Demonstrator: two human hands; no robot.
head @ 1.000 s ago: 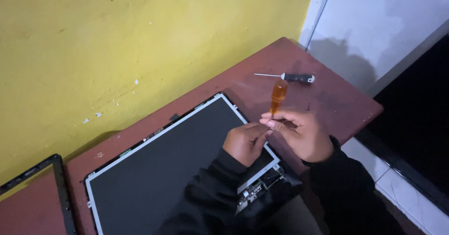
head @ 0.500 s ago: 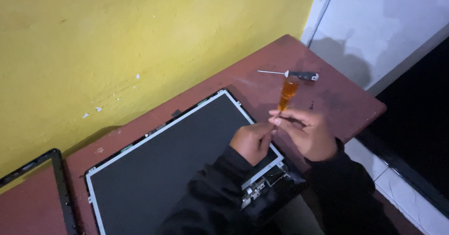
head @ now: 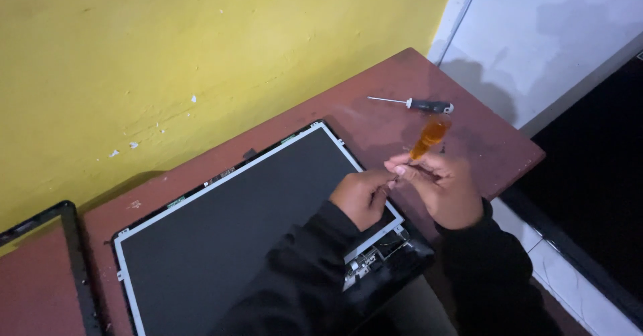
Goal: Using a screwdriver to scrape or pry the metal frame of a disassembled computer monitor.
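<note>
My right hand (head: 439,187) grips a screwdriver with a clear orange handle (head: 429,137), the handle pointing up and away from me. My left hand (head: 362,195) meets it at the fingertips, pinching at the screwdriver's tip; whatever small part is between the fingers is hidden. Both hands hover over the right edge of a bare laptop screen panel (head: 228,222) with a silver frame, lying flat on a reddish-brown table (head: 375,95). Below my hands, the panel's corner shows a metal hinge and exposed parts (head: 375,256).
A second screwdriver with a black handle (head: 415,104) lies on the table beyond my hands. A black bezel frame (head: 67,242) rests at the left edge. A yellow wall runs behind the table; a white wall and tiled floor lie to the right.
The view has shifted slightly, and my hands with the orange screwdriver sit a little further right. Both hands keep the same grip.
</note>
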